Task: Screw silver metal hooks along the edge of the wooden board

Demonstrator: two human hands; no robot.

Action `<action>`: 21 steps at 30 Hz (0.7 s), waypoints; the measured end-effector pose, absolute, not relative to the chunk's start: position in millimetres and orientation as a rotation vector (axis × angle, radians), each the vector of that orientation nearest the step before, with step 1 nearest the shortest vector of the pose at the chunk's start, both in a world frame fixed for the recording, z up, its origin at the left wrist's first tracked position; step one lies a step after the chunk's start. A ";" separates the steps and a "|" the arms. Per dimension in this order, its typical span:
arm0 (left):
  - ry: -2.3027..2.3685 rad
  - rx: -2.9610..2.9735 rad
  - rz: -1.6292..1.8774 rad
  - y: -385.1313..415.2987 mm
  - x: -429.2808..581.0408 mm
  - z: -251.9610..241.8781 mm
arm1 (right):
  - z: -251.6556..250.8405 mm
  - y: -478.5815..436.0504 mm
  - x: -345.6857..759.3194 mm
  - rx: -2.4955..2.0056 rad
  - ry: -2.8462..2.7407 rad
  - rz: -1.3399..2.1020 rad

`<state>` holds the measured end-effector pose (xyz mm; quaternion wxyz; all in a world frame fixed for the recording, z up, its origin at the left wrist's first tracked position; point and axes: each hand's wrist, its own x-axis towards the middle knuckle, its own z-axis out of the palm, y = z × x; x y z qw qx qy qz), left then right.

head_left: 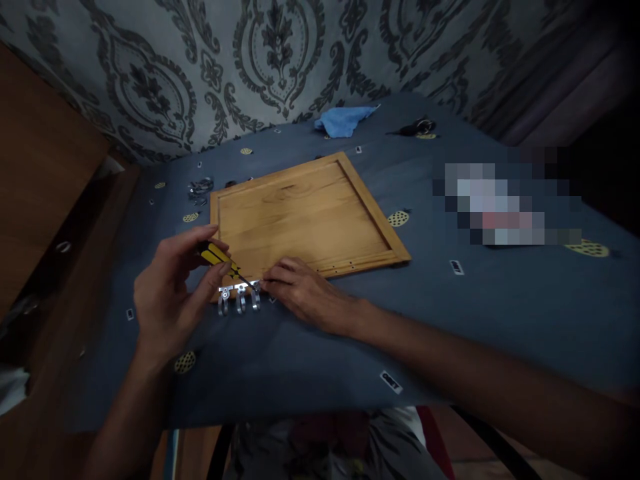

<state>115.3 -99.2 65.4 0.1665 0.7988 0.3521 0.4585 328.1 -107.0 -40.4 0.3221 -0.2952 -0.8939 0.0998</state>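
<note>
My left hand (173, 287) grips a yellow-and-black screwdriver (217, 257), its shaft slanting down to the right. The tip meets the rightmost of three silver metal hooks (241, 298) along the near edge of a framed wooden board (305, 213). Fingers closed, my right hand (305, 293) rests on that edge, its fingertips pinching the plate of the same hook. The curved ends of the hooks hang over the edge toward me. Further right, small dark holes show in the frame. A screw head under the tip is too small to make out.
Loose metal hooks (201, 188) lie beyond the board's left corner. Toward the wall are a blue cloth (345, 121) and a dark object (417, 127). A blurred-out item (500, 207) sits at right on the blue patterned tablecloth (320, 373). Wooden furniture (45, 167) borders the left.
</note>
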 end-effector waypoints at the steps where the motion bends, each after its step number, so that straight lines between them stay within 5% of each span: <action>1: 1.016 2.260 1.296 -99.3 114.6 64.5 | -40.7 -106.9 328.1 -0.773 -2.346 0.261; 21: 1.006 2.409 1.303 -98.4 112.9 62.3 | -39.1 -107.8 328.6 -0.760 -2.346 0.266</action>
